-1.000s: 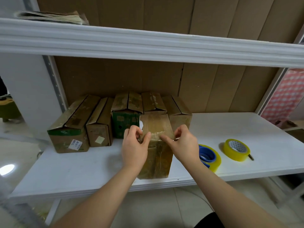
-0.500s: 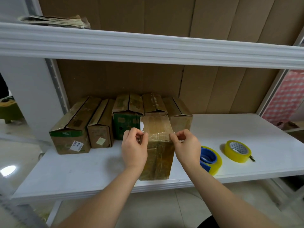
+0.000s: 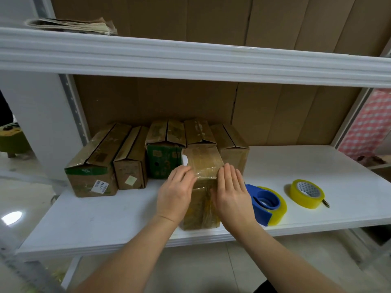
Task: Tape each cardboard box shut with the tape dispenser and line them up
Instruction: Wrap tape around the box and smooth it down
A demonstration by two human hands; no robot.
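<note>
Now both hands lie flat against the box: half a second ago each was pinching the tape at the top edge with curled fingers, and a second ago the same. The left hand [image 3: 176, 192] has its fingers straight and pressed on the left side of the front cardboard box [image 3: 202, 166], fingertips at the top corner; its grip holds nothing. The right hand [image 3: 231, 192] likewise rests with fingers extended and together along the box's right side, grip flat and unclenched. Clear tape [image 3: 206, 173] shows as a glossy wrinkled band across the near top edge of the box, between the two hands.

That box stands near the front edge of the white shelf [image 3: 105, 218], its near face close to the lip. Behind it a row of five cardboard boxes [image 3: 131, 159] sits against the cardboard back wall, each touching its neighbour; the front box touches or nearly touches the row, I cannot tell which. The tape dispenser [image 3: 264, 203], blue with a yellow roll, lies just beside the right hand, close to the shelf's front edge. A spare tape roll [image 3: 306, 193] lies farther right, apart from the dispenser. Open shelf runs to the right of the row up to the corner, and to the left front below the leftmost box. The upper shelf [image 3: 190, 60] overhangs, with a stack of papers [image 3: 72, 26] on it.
</note>
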